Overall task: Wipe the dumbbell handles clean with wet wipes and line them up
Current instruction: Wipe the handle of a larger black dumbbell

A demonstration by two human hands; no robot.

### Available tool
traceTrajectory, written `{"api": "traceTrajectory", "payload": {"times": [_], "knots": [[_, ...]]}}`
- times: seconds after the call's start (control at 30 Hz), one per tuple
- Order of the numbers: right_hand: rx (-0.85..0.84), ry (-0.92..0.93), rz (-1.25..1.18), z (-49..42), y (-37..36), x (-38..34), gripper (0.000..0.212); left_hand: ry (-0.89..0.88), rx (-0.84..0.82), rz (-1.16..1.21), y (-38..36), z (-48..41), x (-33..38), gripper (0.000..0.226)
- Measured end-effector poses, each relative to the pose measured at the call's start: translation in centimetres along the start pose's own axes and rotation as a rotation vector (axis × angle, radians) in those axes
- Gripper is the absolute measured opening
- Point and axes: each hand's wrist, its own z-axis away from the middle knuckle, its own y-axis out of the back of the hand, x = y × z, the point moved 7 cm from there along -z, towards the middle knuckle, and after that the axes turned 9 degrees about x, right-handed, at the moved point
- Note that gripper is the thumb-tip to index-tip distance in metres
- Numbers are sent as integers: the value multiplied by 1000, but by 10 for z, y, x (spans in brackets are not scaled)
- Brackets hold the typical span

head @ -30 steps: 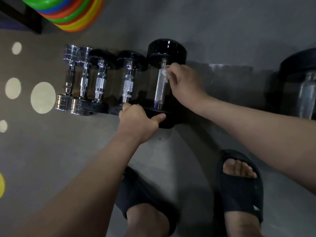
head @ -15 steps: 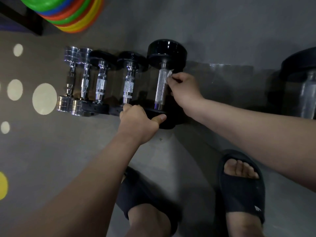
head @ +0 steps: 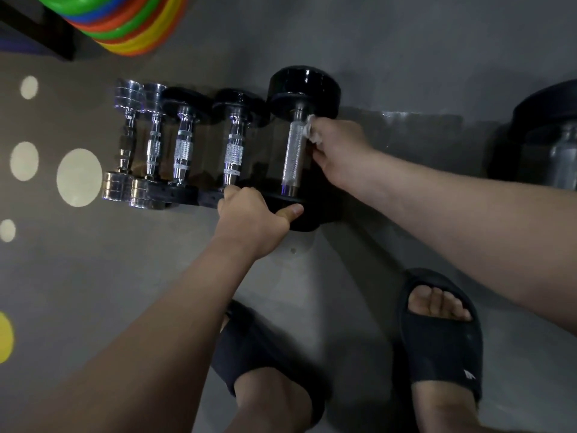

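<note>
The large black dumbbell with its knurled steel handle lies on the grey floor, at the right end of a row. My right hand pinches a crumpled white wet wipe against the top of that handle, near the far head. My left hand grips the near head to steady it. This handle looks only partly wiped to me. The four smaller dumbbells just to its left already lie lined up, though I cannot tell whether they are clean. Another dark dumbbell lies well apart on the right, probably yet to be wiped and brought into line.
</note>
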Motion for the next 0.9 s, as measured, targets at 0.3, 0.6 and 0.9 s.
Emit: {"api": "traceTrajectory", "payload": {"times": [0.3, 0.6, 0.9], "knots": [[44, 6, -77, -5, 3, 9, 17, -14, 3, 2, 0, -2, 0, 58], [-61, -44, -118, 2, -2, 14, 20, -21, 9, 1, -1, -5, -2, 60], [-64, 74, 458, 4, 13, 29, 10, -31, 9, -8, -1, -6, -1, 58]]}}
